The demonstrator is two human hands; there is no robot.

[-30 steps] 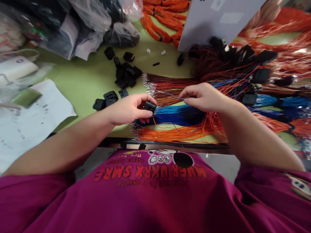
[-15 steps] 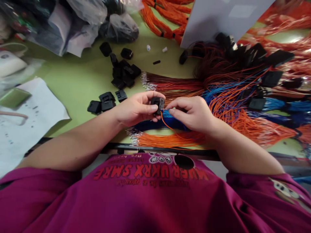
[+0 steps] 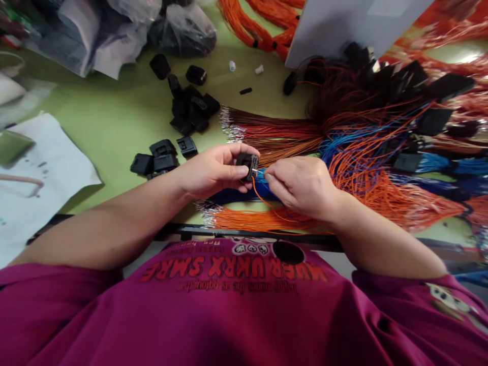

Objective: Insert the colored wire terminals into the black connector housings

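My left hand is closed around a black connector housing, its face with rows of small holes turned toward the right. An orange wire hangs in a curve from the lower part of that face. Close beside it, my right hand pinches a thin wire whose pale metal tip touches the face; whether it sits inside a hole I cannot tell. Under both hands lie blue wires. Bundles of orange wires and brown wires run alongside, their metal ends pointing left.
Loose black connector housings lie in groups on the green table. Plastic bags stand at the back left, a marked paper sheet at the left. Tangled wires with housings fill the right, beneath a grey panel.
My right hand has turned slightly and its fingers have curled in tighter at the wire. My left hand still holds the connector housing. The whole view has shifted a little.
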